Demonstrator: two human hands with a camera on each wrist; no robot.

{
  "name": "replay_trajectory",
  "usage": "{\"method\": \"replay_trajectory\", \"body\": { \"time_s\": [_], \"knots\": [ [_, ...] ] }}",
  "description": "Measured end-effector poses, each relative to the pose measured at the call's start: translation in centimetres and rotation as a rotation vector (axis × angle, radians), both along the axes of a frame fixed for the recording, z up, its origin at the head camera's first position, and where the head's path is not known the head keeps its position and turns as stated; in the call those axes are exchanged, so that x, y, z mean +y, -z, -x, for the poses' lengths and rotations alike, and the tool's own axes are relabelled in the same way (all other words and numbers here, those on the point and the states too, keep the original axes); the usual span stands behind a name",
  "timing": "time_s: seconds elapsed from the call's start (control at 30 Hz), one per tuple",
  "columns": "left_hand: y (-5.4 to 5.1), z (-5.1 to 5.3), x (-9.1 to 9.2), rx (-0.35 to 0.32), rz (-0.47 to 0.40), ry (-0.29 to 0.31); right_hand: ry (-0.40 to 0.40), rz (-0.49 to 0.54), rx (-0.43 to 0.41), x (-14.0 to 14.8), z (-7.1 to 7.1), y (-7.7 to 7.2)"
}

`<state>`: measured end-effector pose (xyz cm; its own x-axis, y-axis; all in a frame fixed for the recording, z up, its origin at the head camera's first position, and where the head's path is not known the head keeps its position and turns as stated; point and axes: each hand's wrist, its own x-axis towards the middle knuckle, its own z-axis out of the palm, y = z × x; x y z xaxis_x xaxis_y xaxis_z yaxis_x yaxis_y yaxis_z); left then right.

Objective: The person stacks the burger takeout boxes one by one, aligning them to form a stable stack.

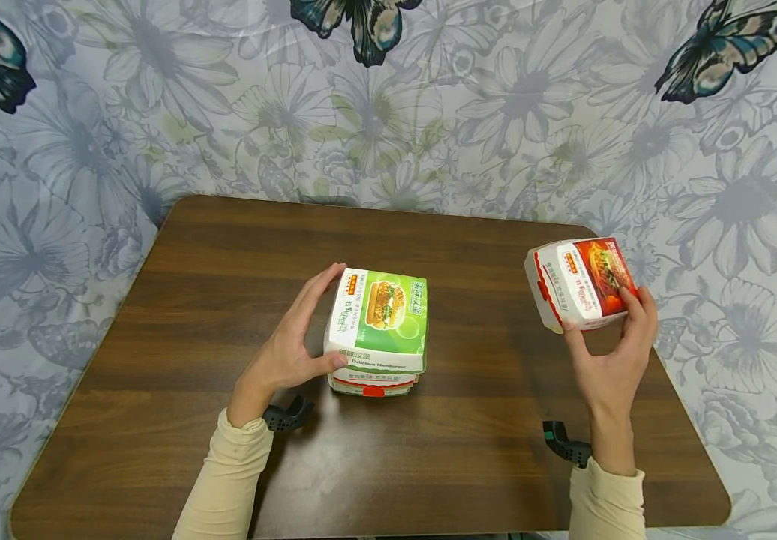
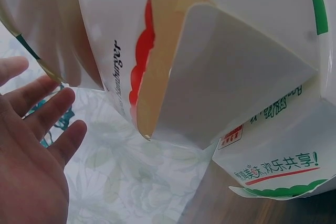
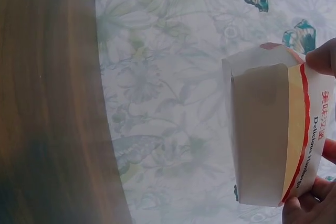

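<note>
A hamburger box with a green and white lid [image 1: 385, 315] tops a stack on the table [image 1: 469, 450], with a red-trimmed edge beneath it. My left hand [image 1: 294, 349] spans the stack's left side, thumb at the front corner and fingers reaching toward the back corner. In the left wrist view the fingers of that hand [image 2: 34, 145] are spread and fairly straight, near a red-edged white box [image 2: 123, 40]; a green-edged box [image 2: 278, 161] sits lower. My right hand [image 1: 618, 367] grips a red hamburger box [image 1: 580, 281] between thumb and fingers, tilted above the table's right side.
Behind and around the brown table hangs a flower-patterned cloth [image 1: 463, 135] with butterflies [image 1: 726, 52]. The table's right edge [image 1: 692, 435] runs close to my right hand. Each wrist carries a black band device [image 1: 289, 414].
</note>
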<state>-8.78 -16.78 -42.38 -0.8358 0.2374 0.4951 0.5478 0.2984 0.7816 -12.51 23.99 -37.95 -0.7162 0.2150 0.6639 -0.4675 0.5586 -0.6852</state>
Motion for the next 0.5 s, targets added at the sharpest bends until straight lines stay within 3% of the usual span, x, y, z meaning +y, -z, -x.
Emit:
{"method": "replay_trajectory", "body": {
  "time_s": [0.5],
  "knots": [
    [0.0, 0.0, 0.0, -0.001, 0.007, 0.000, -0.048, 0.023, 0.006, -0.8, -0.4, -1.3]
  ]
}}
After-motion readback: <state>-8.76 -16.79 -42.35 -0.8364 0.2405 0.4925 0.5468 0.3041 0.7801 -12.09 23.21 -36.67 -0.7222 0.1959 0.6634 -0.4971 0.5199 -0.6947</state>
